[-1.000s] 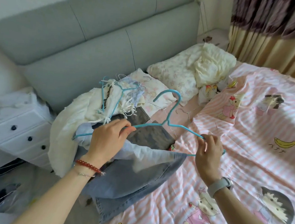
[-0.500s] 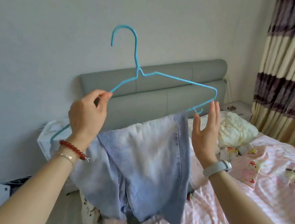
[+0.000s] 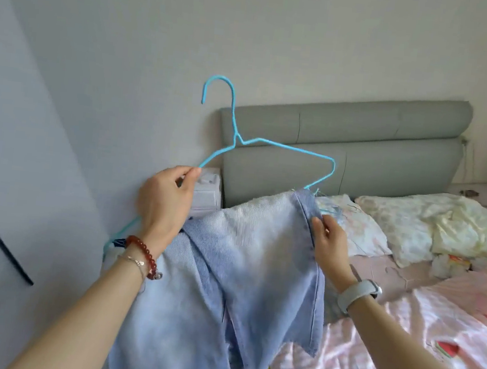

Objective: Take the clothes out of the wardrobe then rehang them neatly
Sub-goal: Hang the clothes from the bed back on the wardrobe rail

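Note:
A thin blue wire hanger (image 3: pixel 271 142) is held up in front of the wall, hook upward. Light blue jeans (image 3: pixel 245 263) hang folded over its lower bar and drape down toward the bed. My left hand (image 3: pixel 164 202) pinches the hanger's left sloping arm between thumb and fingers. My right hand (image 3: pixel 328 242) pinches the right seam edge of the jeans just below the hanger's right corner. The hanger's lower bar is hidden under the denim.
A bed with a pink striped cartoon sheet (image 3: pixel 430 342) lies to the right, with pillows (image 3: pixel 398 229) and a crumpled cream cloth (image 3: pixel 474 225) near the grey padded headboard (image 3: pixel 346 153). A white nightstand (image 3: pixel 208 192) stands behind my left hand. A grey wall fills the left.
The hanger with the jeans was lifted off the bed into the air. My right hand, open beside the hanger's right corner half a second ago, now pinches the jeans' edge.

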